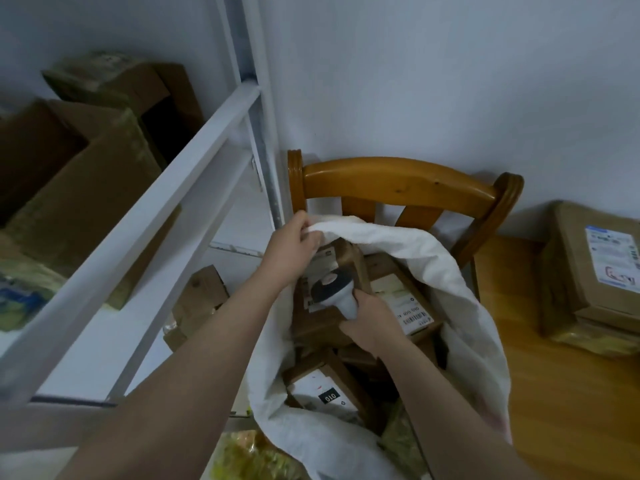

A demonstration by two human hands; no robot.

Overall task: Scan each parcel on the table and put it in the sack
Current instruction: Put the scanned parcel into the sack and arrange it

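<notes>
We see of the person only two bare arms: the long left forearm (pixel 207 341) and the right forearm (pixel 450 403), both uncovered along all the length that shows, with a smooth surface. Each one narrows to a slim wrist and ends in a bare hand, the left hand (pixel 294 242) and the right hand (pixel 372 320). The fingers look short and rounded, and their nails are too blurred for us to tell.
</notes>
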